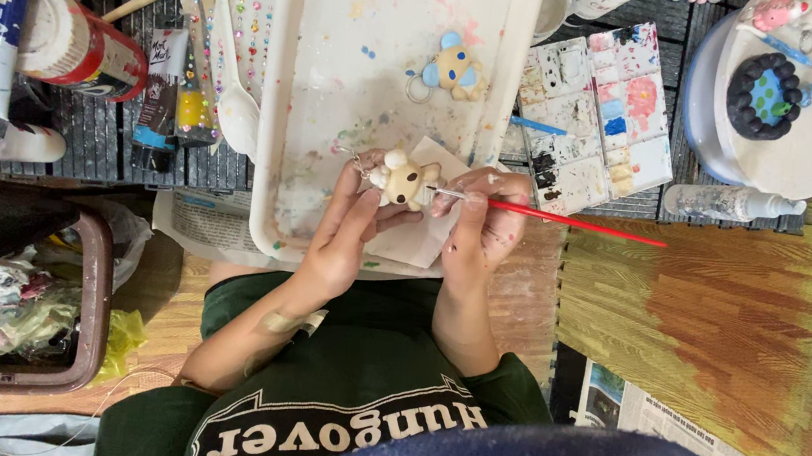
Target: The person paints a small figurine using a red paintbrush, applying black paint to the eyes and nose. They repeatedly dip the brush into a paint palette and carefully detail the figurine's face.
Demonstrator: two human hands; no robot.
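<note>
While left hand (351,227) grips one figurine (404,180), right hand (486,216) fingers pinch one red brush (568,220), tip seemingly touching.

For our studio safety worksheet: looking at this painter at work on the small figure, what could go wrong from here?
1. The left hand pinches the cream figure by its side only; that grip could slip, dropping it onto the paint-stained tray.
2. The right hand holds the red brush near its tip, so the long handle might snag.
3. The finished blue-eared figure lies close by and could get splashed.
</note>
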